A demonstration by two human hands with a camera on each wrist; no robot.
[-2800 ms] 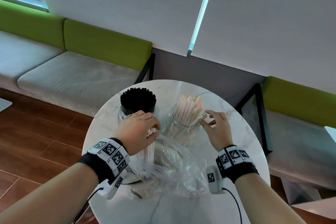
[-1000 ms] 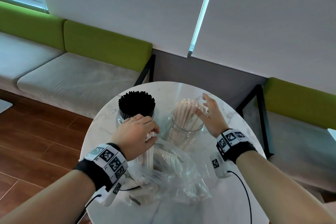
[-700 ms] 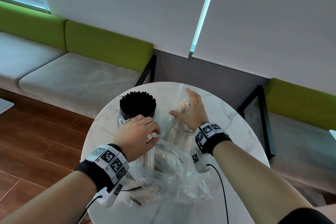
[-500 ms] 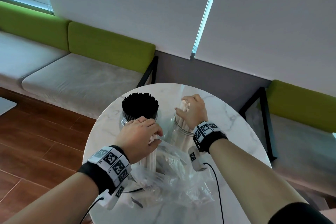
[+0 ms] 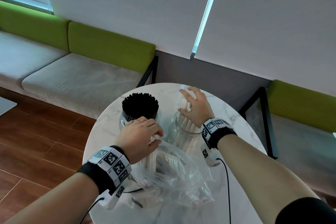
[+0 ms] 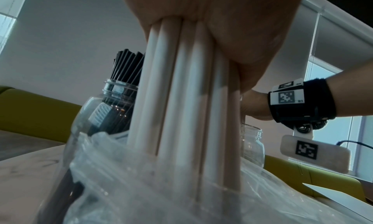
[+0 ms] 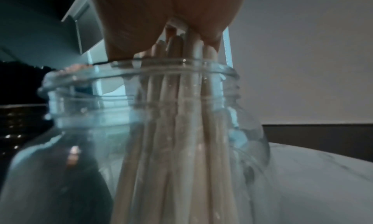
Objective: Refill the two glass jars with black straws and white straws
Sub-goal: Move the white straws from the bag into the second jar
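Left hand (image 5: 140, 138), lower centre of the head view, is clenched round an upright bundle of white paper straws (image 6: 181, 108), lower ends in the crumpled clear plastic bag (image 5: 181, 174). Target clear glass jar with white straws (image 5: 185, 132) sits just right of that fist, so the left hand is nearer. Right hand (image 5: 196, 109), fingers spread and relaxed, rests on those straw tops and hides them. Jar of black straws (image 5: 140, 107) looks full. The bundle's lower ends are blurred behind plastic, so count unclear.
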